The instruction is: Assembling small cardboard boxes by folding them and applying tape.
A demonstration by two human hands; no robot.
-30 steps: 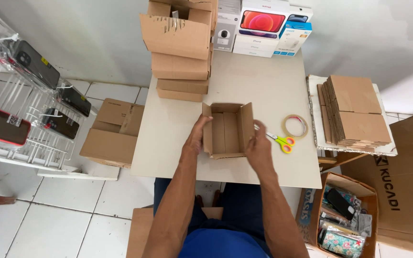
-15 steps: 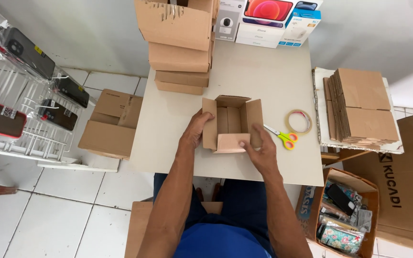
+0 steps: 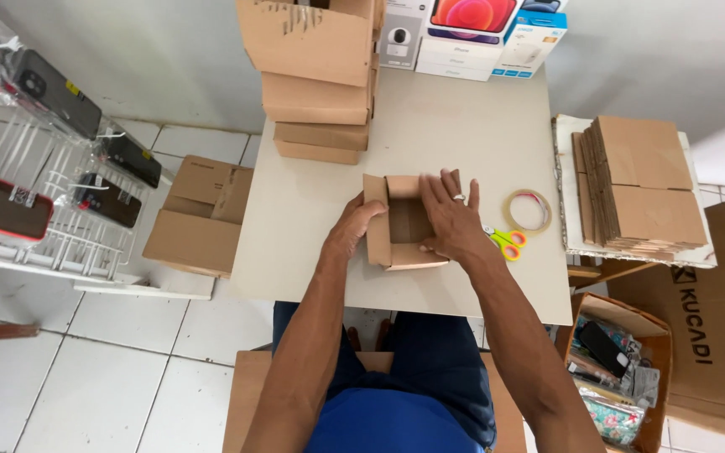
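1. A small open cardboard box (image 3: 402, 228) sits on the bench (image 3: 312, 210), near its front edge and about midway along it, with the flaps standing up.
2. The left hand (image 3: 354, 231) presses against the box's left flap; the fingers curl round the cardboard, so this grip is closed on the box.
3. The right hand (image 3: 455, 220) lies over the right side of the box, palm down, fingers spread and flat on the right flap, thumb at the front flap. This grip is apart, pressing rather than clamping.
4. Just right of the right hand lie scissors (image 3: 507, 242) with yellow and green handles, close to the front right part of the bench.
5. A roll of clear tape (image 3: 527, 210) lies flat beside the scissors, toward the right edge.
6. A stack of made-up cardboard boxes (image 3: 320, 75) stands at the back left of the bench.
7. White product boxes (image 3: 472, 33) stand along the back edge, at the back right.
8. A pile of flattened boxes (image 3: 641, 186) rests on a separate side stand, just off the bench's right edge.
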